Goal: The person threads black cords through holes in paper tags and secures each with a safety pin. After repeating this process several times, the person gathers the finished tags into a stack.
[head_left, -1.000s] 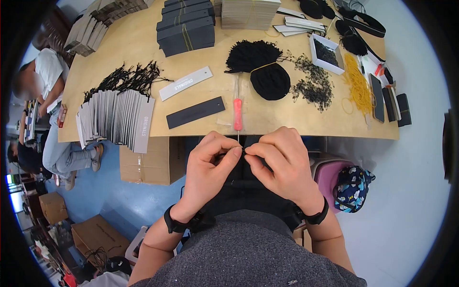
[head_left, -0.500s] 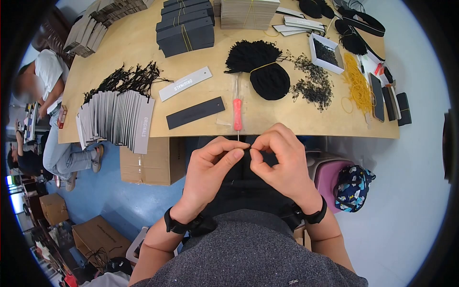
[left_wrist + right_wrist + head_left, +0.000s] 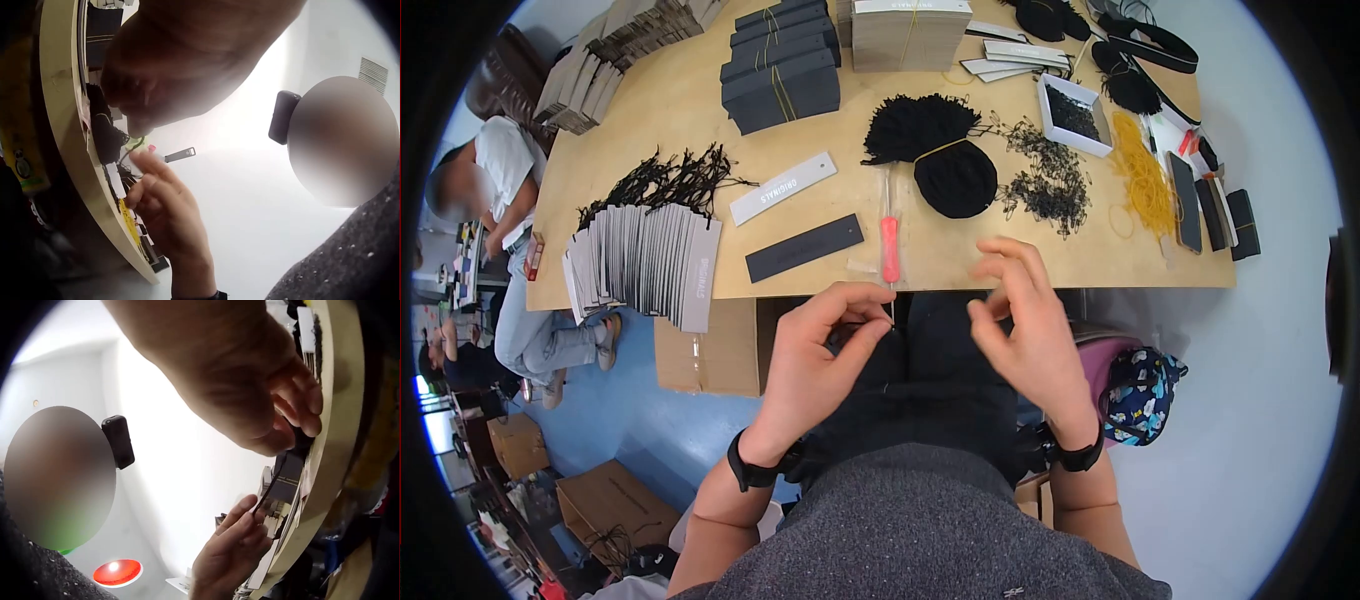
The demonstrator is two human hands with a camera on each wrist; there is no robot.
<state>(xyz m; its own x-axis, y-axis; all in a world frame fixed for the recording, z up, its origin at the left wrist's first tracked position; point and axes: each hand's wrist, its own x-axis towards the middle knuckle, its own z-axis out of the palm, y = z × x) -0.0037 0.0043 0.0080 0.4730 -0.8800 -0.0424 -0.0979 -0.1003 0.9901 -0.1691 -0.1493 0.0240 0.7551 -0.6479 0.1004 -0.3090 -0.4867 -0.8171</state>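
My left hand (image 3: 815, 345) pinches a thin black cord (image 3: 267, 494) between thumb and index finger, just beyond the table's front edge. In the right wrist view the cord stands up from those fingertips. Close by is the metal shaft of a red-handled tool (image 3: 889, 245), which lies on the table and points over the edge. Off to the right, my right hand (image 3: 1030, 330) is raised with fingers apart and loosely bent, holding nothing. A white ORIGINALS tag (image 3: 783, 188) and a dark tag (image 3: 805, 248) lie left of the tool.
Behind the tool sits a banded bundle of black cords (image 3: 955, 180). Small dark pins (image 3: 1050, 190), a white box (image 3: 1080, 138) and yellow rubber bands (image 3: 1140, 175) are on the right. Fanned tags with cords (image 3: 640, 255) lie left; banded dark stacks (image 3: 785, 95) stand behind.
My right hand has parted from the left, moving right as its fingers spread. The left hand keeps its pinch and has shifted slightly left. The head view has tilted a little.
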